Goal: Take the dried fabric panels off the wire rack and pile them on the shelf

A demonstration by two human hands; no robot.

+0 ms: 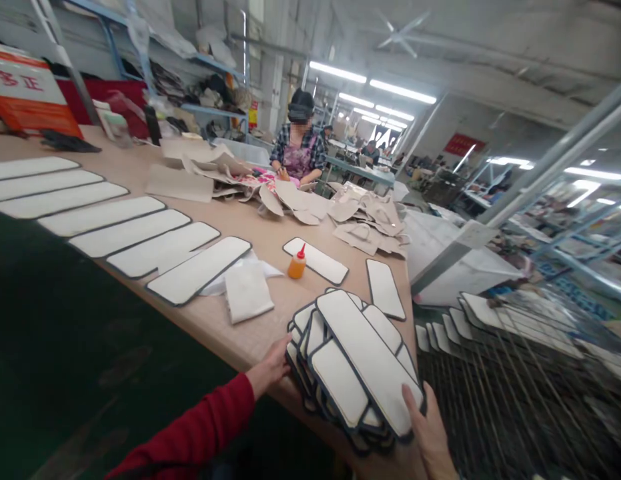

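A messy stack of white, dark-edged rounded panels (337, 383) lies at the table's near right corner, the pieces fanned at different angles. My left hand (274, 365) is closed against the stack's left side, its fingertips partly hidden at the panel edges. On the right, my right hand (429, 427) grips the near end of the long top panel (367, 353), thumb on its white face and fingers along its outer edge. Close behind the stack are two single panels (317, 261) (385, 288) and an orange squeeze bottle (297, 263) with a red nozzle.
Several similar panels (200, 270) lie in a row along the table's left front edge. A folded white cloth (249, 291) sits beside them. Beige cut pieces (300, 200) are heaped farther back, before a seated person (299, 147). A metal post (450, 250) and rack (480, 393) stand right.
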